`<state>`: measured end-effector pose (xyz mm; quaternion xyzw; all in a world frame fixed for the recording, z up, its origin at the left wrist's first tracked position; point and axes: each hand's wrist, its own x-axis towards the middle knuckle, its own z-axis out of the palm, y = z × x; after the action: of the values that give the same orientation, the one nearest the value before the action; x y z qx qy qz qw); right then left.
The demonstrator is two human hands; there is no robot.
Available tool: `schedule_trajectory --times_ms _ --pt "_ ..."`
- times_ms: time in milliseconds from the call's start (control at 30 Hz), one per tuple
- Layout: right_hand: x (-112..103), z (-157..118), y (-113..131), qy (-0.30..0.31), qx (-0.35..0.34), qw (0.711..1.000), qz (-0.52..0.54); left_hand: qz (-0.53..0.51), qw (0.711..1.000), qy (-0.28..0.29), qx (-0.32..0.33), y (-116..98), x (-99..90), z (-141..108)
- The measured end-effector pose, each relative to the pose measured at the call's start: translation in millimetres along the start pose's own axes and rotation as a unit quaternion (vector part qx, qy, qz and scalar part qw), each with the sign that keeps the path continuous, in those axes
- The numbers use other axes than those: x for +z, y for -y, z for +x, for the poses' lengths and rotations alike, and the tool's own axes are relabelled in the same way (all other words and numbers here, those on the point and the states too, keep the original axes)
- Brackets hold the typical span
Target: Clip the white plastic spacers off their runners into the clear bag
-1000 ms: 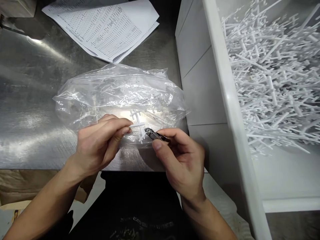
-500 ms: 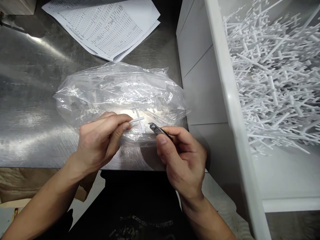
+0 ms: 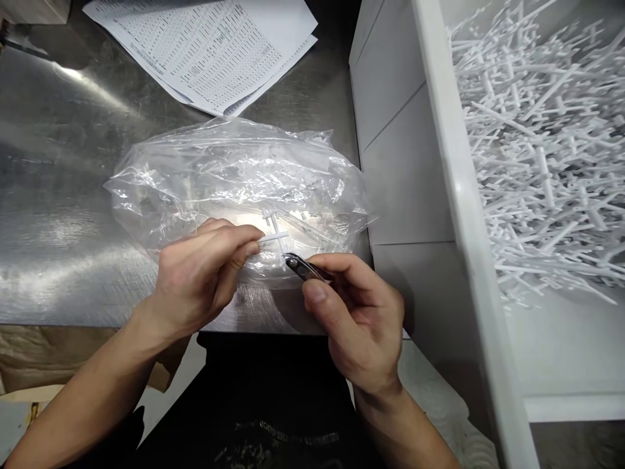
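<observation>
**Clippers [image 3: 299,266] at the lower end of a white branched piece [image 3: 277,234]**

My dark clothing [image 3: 263,384] is closest, below the table edge. Above it, my left hand [image 3: 205,273] pinches one end of the piece's crossbar, thumb and forefinger pressed together with no gap I can see. The piece sits between my hands, its stem slanting away from me over the near part of a clear plastic bag [image 3: 239,159]. My right hand [image 3: 359,312] is curled round the small metal clippers, thumb and forefinger gripping the sides. Their tip overlaps the stem's lower end; I can't tell whether the blades bite it. The bag lies crumpled on the metal table [image 3: 58,215]. To my right stands a white bin [image 3: 461,169] with a tangled heap of white branched pieces [image 3: 551,156]. Beyond the bag, printed sheets [image 3: 205,55] lie overlapped on the table.
</observation>
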<state>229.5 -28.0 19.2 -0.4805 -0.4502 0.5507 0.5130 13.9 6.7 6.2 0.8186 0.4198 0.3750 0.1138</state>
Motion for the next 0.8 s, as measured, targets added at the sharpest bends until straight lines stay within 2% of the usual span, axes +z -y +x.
schedule_trajectory --times_ms 233,400,567,800 --pt "2 0 -4 0.016 -0.001 1.000 -0.003 0.004 1.000 -0.004 0.010 1 1.3 1" --pt "1 0 -7 0.019 -0.012 0.999 -0.025 0.050 0.999 0.009 0.003 -1 4.2 2" --pt "6 1 -9 -0.014 -0.029 0.999 -0.018 0.087 0.996 0.001 0.002 -3 9.2 4" --pt "5 3 -10 -0.047 -0.025 0.999 0.012 0.050 0.999 -0.010 0.009 -2 8.8 9"
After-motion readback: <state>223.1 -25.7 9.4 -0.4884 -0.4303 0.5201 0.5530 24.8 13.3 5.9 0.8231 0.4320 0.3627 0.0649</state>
